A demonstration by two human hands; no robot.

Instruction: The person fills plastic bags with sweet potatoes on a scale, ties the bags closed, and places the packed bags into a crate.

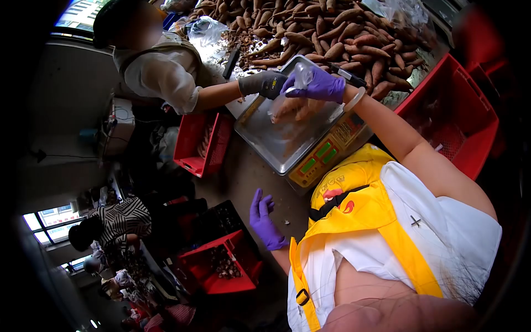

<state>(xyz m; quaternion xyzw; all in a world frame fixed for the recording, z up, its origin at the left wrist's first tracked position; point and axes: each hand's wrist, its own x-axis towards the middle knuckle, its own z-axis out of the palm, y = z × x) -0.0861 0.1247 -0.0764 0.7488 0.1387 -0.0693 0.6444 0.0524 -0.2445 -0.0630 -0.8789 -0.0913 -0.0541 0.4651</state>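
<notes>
My right hand (pixel 318 86), in a purple glove, is closed on the gathered top of a clear plastic bag (pixel 303 77) over a scale. Sweet potatoes (pixel 301 109) show through the bag, above the metal pan of the scale (pixel 263 135). A co-worker's dark-gloved hand (pixel 264 84) is right beside my fingers; whether it also grips the bag, I cannot tell. My left hand (pixel 267 222), gloved in purple too, hangs in the air away from the scale, fingers partly bent and apart, holding nothing. Green digits light the scale's yellow display panel (pixel 321 157).
A large heap of sweet potatoes (pixel 354 39) covers the table's far side. Red crates stand at the right (pixel 470 110), left of the scale (pixel 221 146) and lower down (pixel 243 285). A knife-like dark tool (pixel 231 63) lies near the co-worker (pixel 160 72).
</notes>
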